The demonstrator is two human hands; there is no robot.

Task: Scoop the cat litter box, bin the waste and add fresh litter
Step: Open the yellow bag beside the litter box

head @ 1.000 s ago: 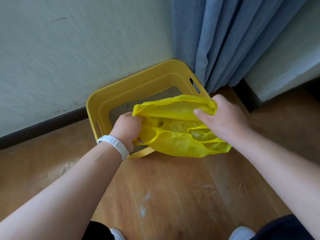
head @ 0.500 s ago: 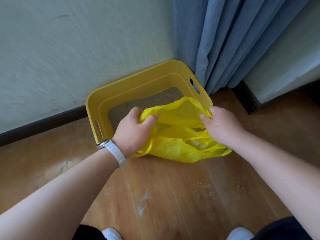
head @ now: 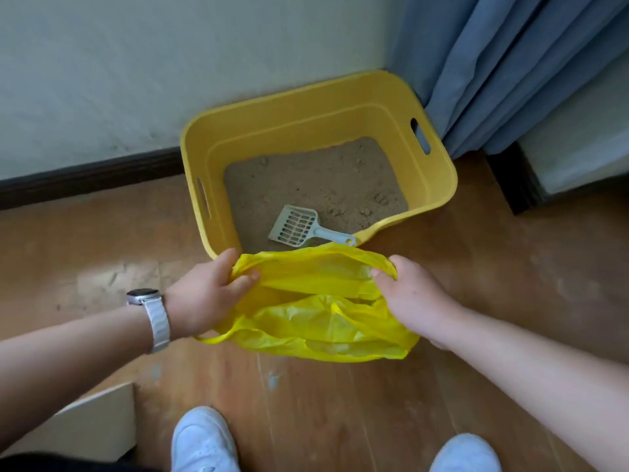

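A yellow litter box [head: 439, 178] stands on the wood floor in the corner, with sandy litter [head: 316, 178] inside. A pale grey slotted scoop [head: 299, 226] lies on the litter near the box's front wall, handle pointing right. Just in front of the box, low over the floor, is a yellow plastic bag [head: 320, 315]. My left hand [head: 207, 294] grips the bag's left rim and my right hand [head: 412, 298] grips its right rim, holding the mouth apart.
A pale wall with a dark skirting board [head: 88, 175] runs behind the box. Blue curtains [head: 503, 63] hang at the right. My white shoes [head: 204, 441] are at the bottom edge. A beige box corner [head: 98, 420] sits at the lower left.
Both hands have drawn the bag back from over the litter box towards me and down to the floor. The scoop and most of the litter are now uncovered.
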